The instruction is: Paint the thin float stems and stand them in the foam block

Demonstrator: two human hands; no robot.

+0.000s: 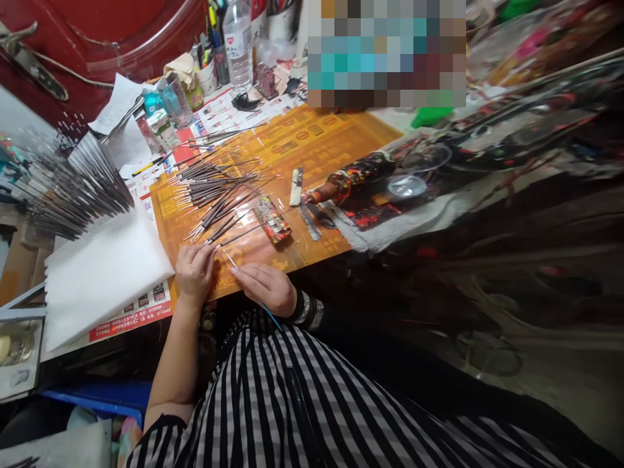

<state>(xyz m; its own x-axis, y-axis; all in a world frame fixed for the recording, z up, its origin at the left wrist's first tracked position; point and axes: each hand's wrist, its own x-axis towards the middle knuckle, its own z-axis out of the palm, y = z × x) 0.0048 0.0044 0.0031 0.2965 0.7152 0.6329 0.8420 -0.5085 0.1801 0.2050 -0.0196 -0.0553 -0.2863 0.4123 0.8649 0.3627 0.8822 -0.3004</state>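
My left hand (195,268) is at the near edge of an orange mat (322,153), its fingers pinching the pale end of a thin dark stick (242,235). The stick points right, over a paint-smeared block (272,220). Just to the right, my right hand (270,288) is closed round a slim brush with a blue handle (269,315); its pale tip points up toward the left fingertips. Beyond my left hand a pile of similar dark sticks (209,190) lies on the mat.
White foam (107,270) at the left has many dark sticks (85,195) standing behind it. A dark paint-spattered tool (358,175) and white cloth (414,227) lie at the right. A plastic bottle (238,49) and pens stand at the back.
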